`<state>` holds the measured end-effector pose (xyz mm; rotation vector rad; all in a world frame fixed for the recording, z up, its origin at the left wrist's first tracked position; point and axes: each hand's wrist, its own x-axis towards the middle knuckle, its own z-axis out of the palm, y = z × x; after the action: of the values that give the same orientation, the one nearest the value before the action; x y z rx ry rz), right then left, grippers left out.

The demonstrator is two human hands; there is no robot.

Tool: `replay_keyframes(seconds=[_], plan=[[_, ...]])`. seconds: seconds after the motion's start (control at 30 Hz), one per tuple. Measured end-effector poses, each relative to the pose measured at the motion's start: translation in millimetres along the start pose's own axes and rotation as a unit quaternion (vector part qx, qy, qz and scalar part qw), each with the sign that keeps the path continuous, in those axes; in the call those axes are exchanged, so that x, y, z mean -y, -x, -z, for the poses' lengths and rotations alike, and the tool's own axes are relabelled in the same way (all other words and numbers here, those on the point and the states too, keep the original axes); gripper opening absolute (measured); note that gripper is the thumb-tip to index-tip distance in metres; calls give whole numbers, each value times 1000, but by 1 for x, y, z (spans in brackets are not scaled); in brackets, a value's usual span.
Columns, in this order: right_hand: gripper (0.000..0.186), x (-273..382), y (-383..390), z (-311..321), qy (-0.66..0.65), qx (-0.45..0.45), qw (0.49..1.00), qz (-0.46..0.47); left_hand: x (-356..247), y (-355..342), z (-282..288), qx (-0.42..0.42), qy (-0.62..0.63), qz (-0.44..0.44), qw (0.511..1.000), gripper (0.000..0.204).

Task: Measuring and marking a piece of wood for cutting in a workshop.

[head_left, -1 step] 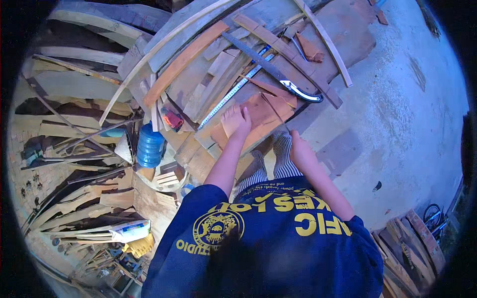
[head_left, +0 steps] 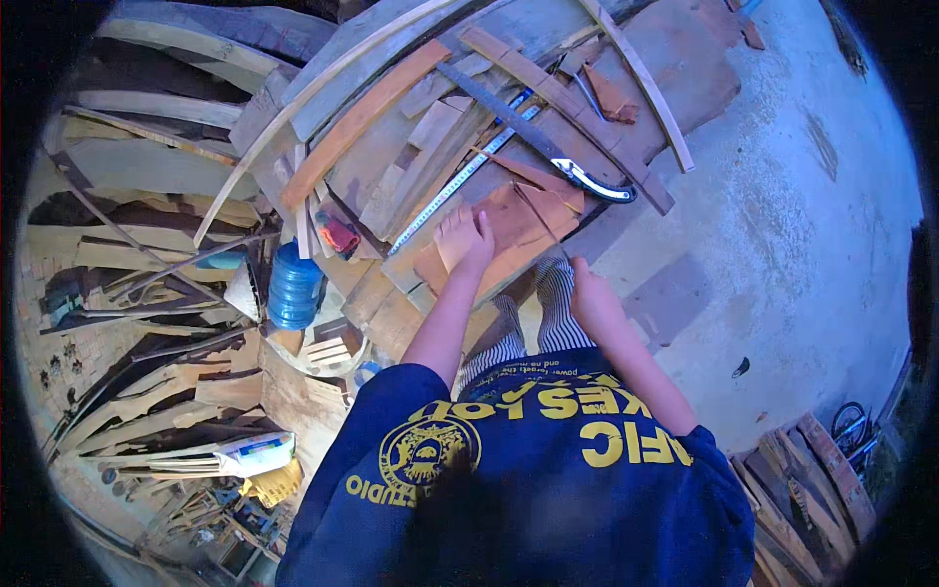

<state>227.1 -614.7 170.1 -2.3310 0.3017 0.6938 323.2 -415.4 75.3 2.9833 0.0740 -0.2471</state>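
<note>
My left hand (head_left: pixel 466 238) lies flat on a reddish-brown wooden board (head_left: pixel 509 233) at the near end of the workbench, fingers stretched out. To its right, my right hand (head_left: pixel 595 298) is closed beside the near edge, its grip partly hidden. A thin dark blade (head_left: pixel 537 214), apparently a saw seen edge-on, runs from that hand across the board's right part. Just beyond lies another saw (head_left: pixel 593 183) with a curved black-and-white handle. A graduated measuring strip (head_left: pixel 469 174) slants away from near my left hand.
Several wooden strips, such as an orange-brown one (head_left: pixel 367 124), cover the bench. A red tool (head_left: pixel 339 237) rests at its left edge, near a blue water jug (head_left: pixel 295 286). Stacked timber (head_left: pixel 156 240) fills the left side; more planks (head_left: pixel 807 484) stand at lower right.
</note>
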Motion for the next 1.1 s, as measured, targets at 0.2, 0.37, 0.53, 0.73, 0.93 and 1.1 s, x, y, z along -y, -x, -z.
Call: replay_keyframes(seconds=[0.2,0.37,0.53,0.73,0.93,1.1], plan=[[39,7,2,12,146,67,987,-24,6,2,-4,-5,-10,5,1000,42],[37,13,-15,19,180,71,981,14,6,2,-7,14,-18,8,1000,42],[29,33,-42,18,166,90,982,-16,1,-2,-5,5,-25,-8,1000,41],[23,32,-22,51,203,138,968,-49,9,-3,-8,-11,-14,21,1000,34],[16,28,-30,63,158,88,983,-37,4,-4,-5,-3,-17,8,1000,34],[20,13,-16,70,105,70,992,19,5,-1,-3,-5,-3,9,1000,36]])
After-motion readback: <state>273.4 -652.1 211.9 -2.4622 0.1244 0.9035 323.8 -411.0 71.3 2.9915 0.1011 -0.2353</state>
